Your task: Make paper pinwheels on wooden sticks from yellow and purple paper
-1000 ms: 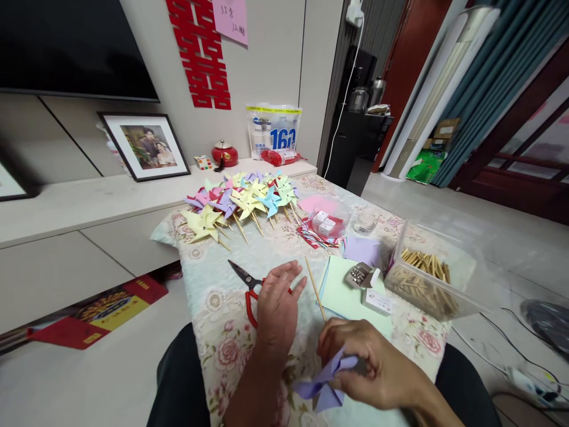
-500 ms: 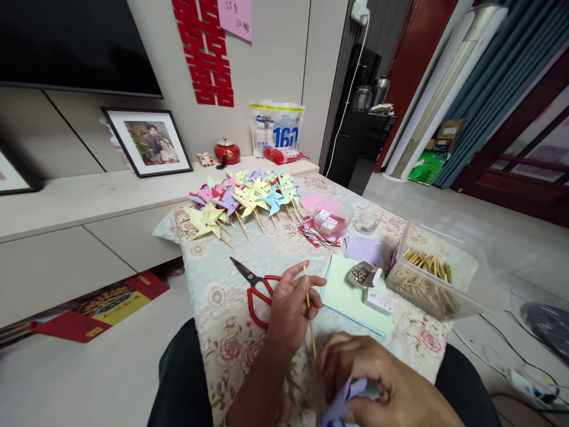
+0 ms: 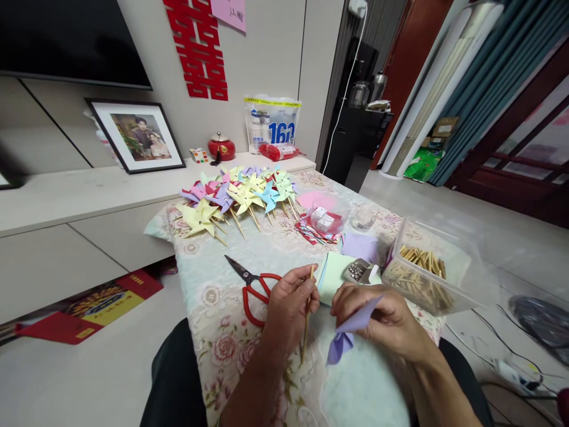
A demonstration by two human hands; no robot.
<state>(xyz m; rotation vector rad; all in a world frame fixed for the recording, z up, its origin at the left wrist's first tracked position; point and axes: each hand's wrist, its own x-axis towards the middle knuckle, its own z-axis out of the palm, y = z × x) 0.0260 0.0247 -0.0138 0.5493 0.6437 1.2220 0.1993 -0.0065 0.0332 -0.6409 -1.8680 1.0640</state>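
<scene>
Floral tablecloth (image 3: 231, 341) | left hand (image 3: 288, 305) pinches wooden stick (image 3: 306, 323) | right hand (image 3: 382, 320) grips folded purple paper (image 3: 349, 332) | red scissors (image 3: 253, 284) beside left hand

Both forearms reach forward, left hand (image 3: 288, 305) and right hand (image 3: 382, 317) each closed in a pinching grip.

home living room; television (image 3: 66, 41); framed photo (image 3: 136, 135); curtains (image 3: 493, 77)
</scene>
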